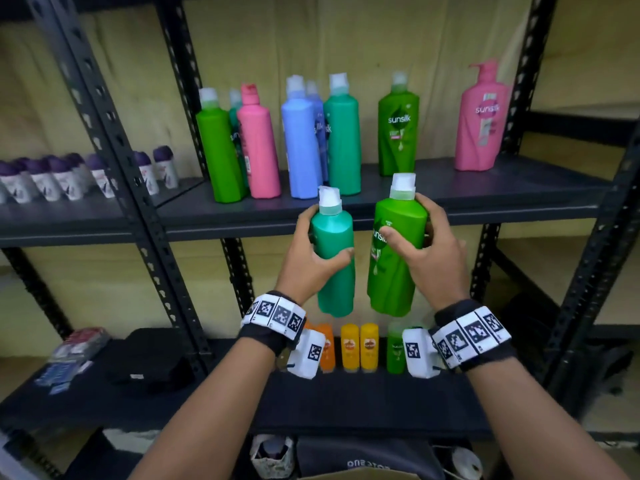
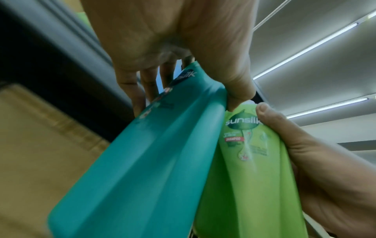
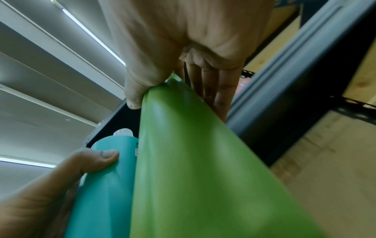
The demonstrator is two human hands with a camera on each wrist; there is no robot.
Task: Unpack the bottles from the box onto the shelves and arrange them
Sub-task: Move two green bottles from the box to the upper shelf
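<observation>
My left hand (image 1: pixel 313 252) grips a teal bottle (image 1: pixel 334 251) with a white cap, upright, in front of the middle shelf (image 1: pixel 433 199). Beside it my right hand (image 1: pixel 417 249) grips a bright green Sunsilk bottle (image 1: pixel 398 254), also upright. Both bottles hang in the air just below the shelf's front edge, almost touching each other. In the left wrist view the teal bottle (image 2: pixel 142 161) fills the middle with the green bottle (image 2: pixel 250 169) to its right. In the right wrist view the green bottle (image 3: pixel 193 161) is in front and the teal bottle (image 3: pixel 109 177) is to its left.
On the middle shelf stand several tall bottles: green (image 1: pixel 218 147), pink (image 1: pixel 258 143), blue (image 1: pixel 299 140), teal (image 1: pixel 343 136), a green Sunsilk (image 1: pixel 398 129) and a pink pump bottle (image 1: pixel 481 119). Small purple-capped bottles (image 1: pixel 65 178) fill the left bay. Yellow bottles (image 1: pixel 360 346) stand on the lower shelf. Black uprights (image 1: pixel 114 133) frame the bays.
</observation>
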